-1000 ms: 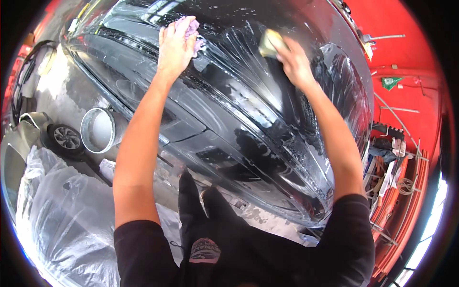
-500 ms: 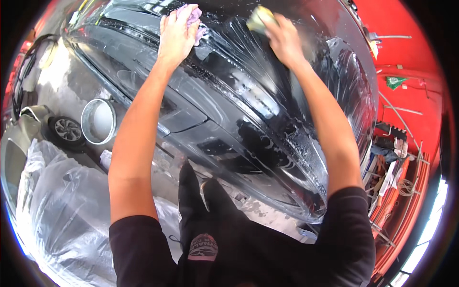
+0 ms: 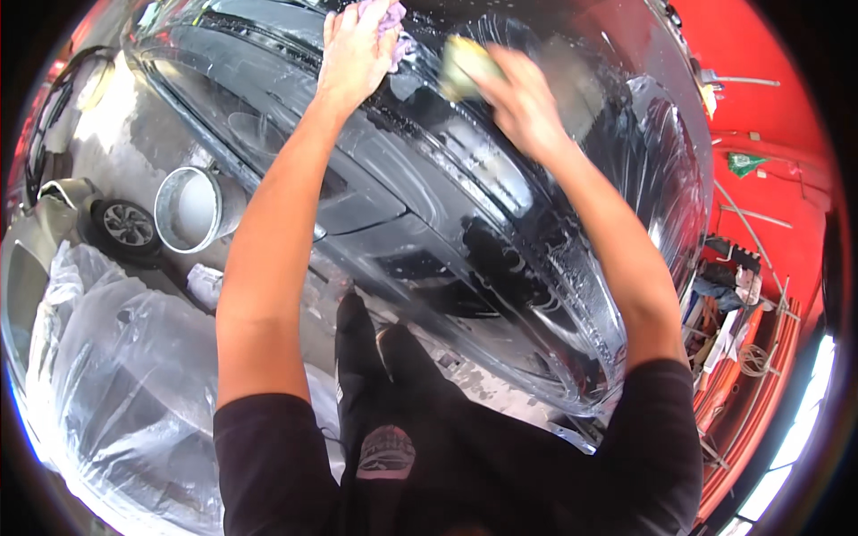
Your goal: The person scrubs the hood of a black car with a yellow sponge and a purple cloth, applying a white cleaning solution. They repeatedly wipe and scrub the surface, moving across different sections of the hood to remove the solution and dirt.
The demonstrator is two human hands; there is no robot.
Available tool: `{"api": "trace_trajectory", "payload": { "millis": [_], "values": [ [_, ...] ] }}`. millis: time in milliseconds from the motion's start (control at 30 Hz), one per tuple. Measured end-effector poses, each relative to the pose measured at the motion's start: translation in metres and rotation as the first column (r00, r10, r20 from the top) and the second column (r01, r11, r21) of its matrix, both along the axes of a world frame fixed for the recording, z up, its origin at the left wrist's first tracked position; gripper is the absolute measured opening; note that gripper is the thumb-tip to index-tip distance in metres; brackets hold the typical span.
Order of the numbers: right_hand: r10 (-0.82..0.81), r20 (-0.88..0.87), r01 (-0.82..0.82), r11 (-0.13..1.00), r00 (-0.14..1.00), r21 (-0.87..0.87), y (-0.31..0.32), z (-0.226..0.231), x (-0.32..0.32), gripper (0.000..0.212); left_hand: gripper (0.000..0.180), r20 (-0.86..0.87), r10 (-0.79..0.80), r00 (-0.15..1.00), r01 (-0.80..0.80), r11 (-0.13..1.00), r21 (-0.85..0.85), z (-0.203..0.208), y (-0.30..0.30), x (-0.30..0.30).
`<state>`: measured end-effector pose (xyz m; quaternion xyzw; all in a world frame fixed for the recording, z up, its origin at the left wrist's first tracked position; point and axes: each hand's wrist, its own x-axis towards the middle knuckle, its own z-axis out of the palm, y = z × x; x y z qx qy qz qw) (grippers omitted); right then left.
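Both my arms reach forward over a wet, dark car body panel (image 3: pixel 393 205) streaked with white suds. My left hand (image 3: pixel 353 58) is closed on a crumpled lilac cloth (image 3: pixel 393 31) near the top of the view, resting at the panel's ridge. To its right, my right hand (image 3: pixel 527 98) grips a yellowish sponge (image 3: pixel 469 67) against the glossy black surface, slightly smeared by motion. Foam streaks and water drops lie around the sponge.
A white bucket (image 3: pixel 192 210) of cloudy liquid stands at left, by a car wheel (image 3: pixel 127 228). Clear plastic sheeting (image 3: pixel 134 384) covers something at lower left. A red wall (image 3: pixel 769 98) and a rack of orange-red pipes (image 3: pixel 746 402) run along the right.
My right hand with the sponge has moved left and toward me across the panel. My left hand with the cloth appears a little farther right.
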<state>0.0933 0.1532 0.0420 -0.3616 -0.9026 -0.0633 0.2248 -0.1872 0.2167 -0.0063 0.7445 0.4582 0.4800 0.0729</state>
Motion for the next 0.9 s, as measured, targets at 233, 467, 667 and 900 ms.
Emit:
{"api": "trace_trajectory", "payload": {
  "millis": [233,467,667,900],
  "values": [
    [-0.109,0.133,0.12,0.99,0.985,-0.078,-0.107,-0.001,0.089,0.056,0.038,0.127,-0.017,0.992,0.027,0.997,-0.077,0.007,-0.008,-0.016],
    [-0.13,0.109,0.139,0.987,0.986,-0.084,-0.043,0.003,0.092,0.055,0.046,-0.052,0.108,0.993,-0.111,0.993,-0.045,-0.023,0.011,-0.007],
    [-0.238,-0.025,0.235,0.966,0.971,-0.106,-0.022,0.001,0.057,0.043,0.049,0.047,0.053,0.998,-0.049,0.995,-0.088,-0.023,0.008,-0.02],
    [-0.349,0.099,0.361,0.918,0.932,-0.163,-0.146,0.006,0.162,0.05,0.049,0.004,0.02,1.0,-0.02,0.995,-0.097,-0.018,0.01,-0.014]
  ]
}}
